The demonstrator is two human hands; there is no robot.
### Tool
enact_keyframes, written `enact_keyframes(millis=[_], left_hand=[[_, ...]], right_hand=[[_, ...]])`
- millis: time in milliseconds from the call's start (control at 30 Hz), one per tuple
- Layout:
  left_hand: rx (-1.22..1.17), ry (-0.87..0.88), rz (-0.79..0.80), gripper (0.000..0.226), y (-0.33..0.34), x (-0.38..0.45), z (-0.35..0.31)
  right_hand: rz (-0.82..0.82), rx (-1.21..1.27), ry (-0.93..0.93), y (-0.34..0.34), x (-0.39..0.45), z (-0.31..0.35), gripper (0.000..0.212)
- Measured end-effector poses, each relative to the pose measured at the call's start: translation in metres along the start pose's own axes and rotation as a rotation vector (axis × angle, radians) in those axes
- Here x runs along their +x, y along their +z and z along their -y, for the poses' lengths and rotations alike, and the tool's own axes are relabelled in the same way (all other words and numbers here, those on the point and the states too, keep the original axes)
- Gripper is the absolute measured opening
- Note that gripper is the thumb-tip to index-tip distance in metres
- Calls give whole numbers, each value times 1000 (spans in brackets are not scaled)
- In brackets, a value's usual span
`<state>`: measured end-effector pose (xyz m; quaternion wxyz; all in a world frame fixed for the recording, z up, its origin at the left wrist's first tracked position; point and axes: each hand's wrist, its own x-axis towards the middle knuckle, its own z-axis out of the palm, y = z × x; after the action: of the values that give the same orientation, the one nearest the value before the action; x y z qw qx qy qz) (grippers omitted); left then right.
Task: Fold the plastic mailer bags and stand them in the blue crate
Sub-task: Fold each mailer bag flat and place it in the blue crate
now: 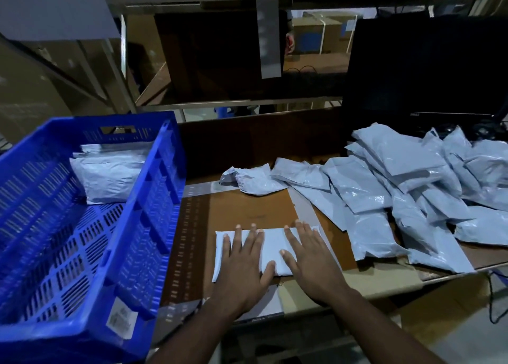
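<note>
A folded pale grey mailer bag (270, 249) lies flat on the cardboard-covered table in front of me. My left hand (243, 264) presses on its left half with fingers spread and straight. My right hand (309, 256) presses flat on its right half. The blue crate (154, 198) stands at the left, tilted towards me, with two folded mailer bags (110, 176) upright against its far wall. A heap of unfolded mailer bags (398, 190) covers the right side of the table, and a crumpled bag (253, 180) lies just beyond my hands.
A dark monitor (423, 72) stands at the back right behind the heap. Shelf uprights and cardboard boxes (214, 55) rise behind the table. A black cable (494, 295) hangs off the table's right edge. The crate's near corner carries a barcode label (121, 318).
</note>
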<state>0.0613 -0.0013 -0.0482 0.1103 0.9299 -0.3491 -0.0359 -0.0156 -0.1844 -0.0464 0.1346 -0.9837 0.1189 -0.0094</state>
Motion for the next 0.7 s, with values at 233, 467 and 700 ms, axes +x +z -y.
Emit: enact_keyframes(millis=[233,467,700], left_hand=[[-87,-71,-27,95,4,0,8],[-33,-101,9,100,-1,-6,7],[-268,-117,14,83,-26,-3,17]], right_hand=[[6,-38,25,-2,-2,3,79],[58,21,16,-3,-4,-2,96],[30,241,26,-16,1,-13,80]])
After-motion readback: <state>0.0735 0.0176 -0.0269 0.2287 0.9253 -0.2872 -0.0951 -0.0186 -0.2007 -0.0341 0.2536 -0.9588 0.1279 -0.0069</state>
